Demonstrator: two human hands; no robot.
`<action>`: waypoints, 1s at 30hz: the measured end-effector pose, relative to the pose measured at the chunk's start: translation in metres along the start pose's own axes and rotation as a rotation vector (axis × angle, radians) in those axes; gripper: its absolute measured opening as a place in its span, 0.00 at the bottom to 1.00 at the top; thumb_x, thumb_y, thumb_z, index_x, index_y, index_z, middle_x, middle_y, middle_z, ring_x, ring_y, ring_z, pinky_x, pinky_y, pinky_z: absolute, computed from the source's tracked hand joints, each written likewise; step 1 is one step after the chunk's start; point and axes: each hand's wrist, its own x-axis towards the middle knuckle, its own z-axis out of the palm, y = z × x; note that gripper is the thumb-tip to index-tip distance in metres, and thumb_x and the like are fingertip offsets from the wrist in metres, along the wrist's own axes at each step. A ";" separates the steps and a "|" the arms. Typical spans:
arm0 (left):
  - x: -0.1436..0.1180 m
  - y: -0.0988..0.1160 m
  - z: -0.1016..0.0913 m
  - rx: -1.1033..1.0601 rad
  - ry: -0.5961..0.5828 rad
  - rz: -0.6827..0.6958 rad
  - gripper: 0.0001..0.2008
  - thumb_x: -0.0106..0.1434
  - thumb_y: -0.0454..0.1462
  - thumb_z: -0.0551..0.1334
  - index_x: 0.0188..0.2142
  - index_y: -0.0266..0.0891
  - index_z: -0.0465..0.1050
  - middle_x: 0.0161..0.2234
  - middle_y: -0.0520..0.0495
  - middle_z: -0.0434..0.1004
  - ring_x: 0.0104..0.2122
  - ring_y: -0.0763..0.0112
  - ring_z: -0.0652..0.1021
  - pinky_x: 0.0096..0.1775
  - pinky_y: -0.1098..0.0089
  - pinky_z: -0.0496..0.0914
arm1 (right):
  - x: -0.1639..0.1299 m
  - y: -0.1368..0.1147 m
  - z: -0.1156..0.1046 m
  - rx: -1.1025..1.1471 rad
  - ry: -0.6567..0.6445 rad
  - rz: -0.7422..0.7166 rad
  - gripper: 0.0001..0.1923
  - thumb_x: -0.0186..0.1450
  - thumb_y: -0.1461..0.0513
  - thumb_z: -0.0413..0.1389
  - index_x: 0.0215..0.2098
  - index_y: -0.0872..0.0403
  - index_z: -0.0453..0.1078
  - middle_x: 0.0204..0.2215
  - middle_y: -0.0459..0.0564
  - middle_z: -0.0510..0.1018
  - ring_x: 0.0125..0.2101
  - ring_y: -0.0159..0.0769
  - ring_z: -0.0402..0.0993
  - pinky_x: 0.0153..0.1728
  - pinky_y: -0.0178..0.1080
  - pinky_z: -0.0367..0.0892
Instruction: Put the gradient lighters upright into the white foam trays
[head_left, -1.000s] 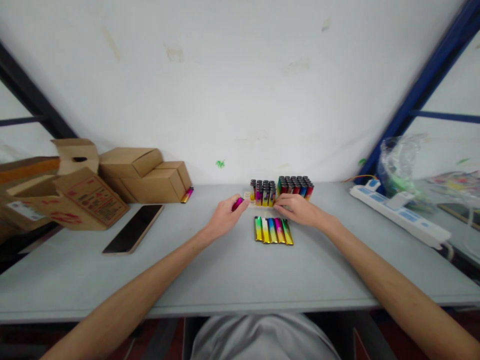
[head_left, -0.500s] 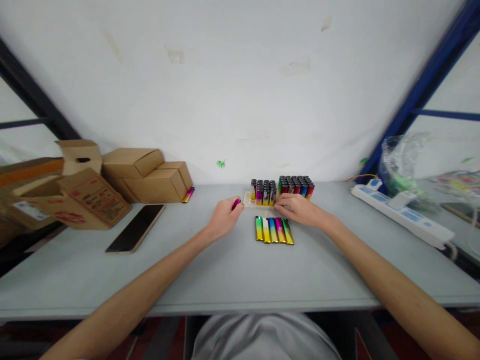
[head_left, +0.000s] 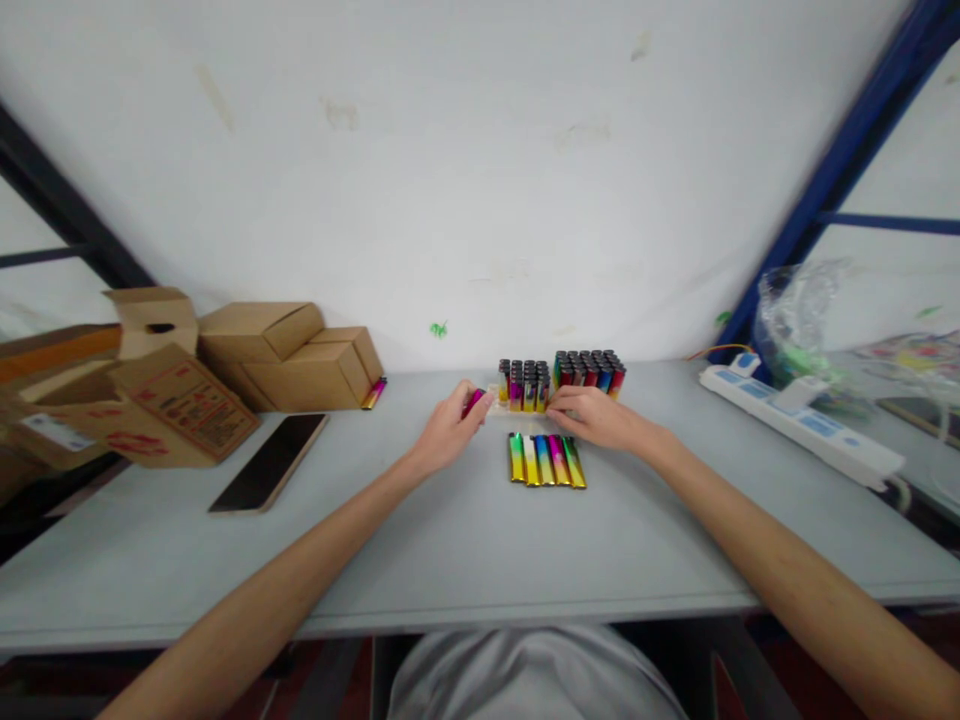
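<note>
In the head view my left hand (head_left: 452,425) is closed around a purple lighter (head_left: 473,402), just left of a clear tray (head_left: 496,402) with holes. Several lighters (head_left: 529,387) with black tops stand upright in the tray, and its left end shows through bare. At the tray's right end is my right hand (head_left: 589,415), fingers drawn together against the front right corner. What those fingertips grip is hidden. Closer to me lies a flat row of shiny lighters (head_left: 546,461) in green, yellow, blue and pink. Behind my right hand stands another upright block of lighters (head_left: 590,370).
At left are an open carton (head_left: 184,405), brown boxes (head_left: 307,365) and a dark phone (head_left: 271,463). Lighters (head_left: 374,393) lie beside the boxes. A white power strip (head_left: 802,425) and a clear plastic bag (head_left: 799,315) are on the right. The white wall bounds the back.
The purple lighter in my left hand has tilted slightly, near the tray's left end. My right hand stays at the tray's right end. The whole view has shifted a little.
</note>
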 end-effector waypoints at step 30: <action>0.071 -0.030 0.001 -0.178 0.021 0.138 0.19 0.53 0.46 0.75 0.37 0.33 0.79 0.35 0.41 0.84 0.36 0.62 0.83 0.44 0.60 0.78 | 0.000 -0.003 -0.003 -0.003 -0.009 0.018 0.16 0.75 0.61 0.49 0.41 0.57 0.79 0.40 0.56 0.81 0.40 0.41 0.78 0.45 0.41 0.71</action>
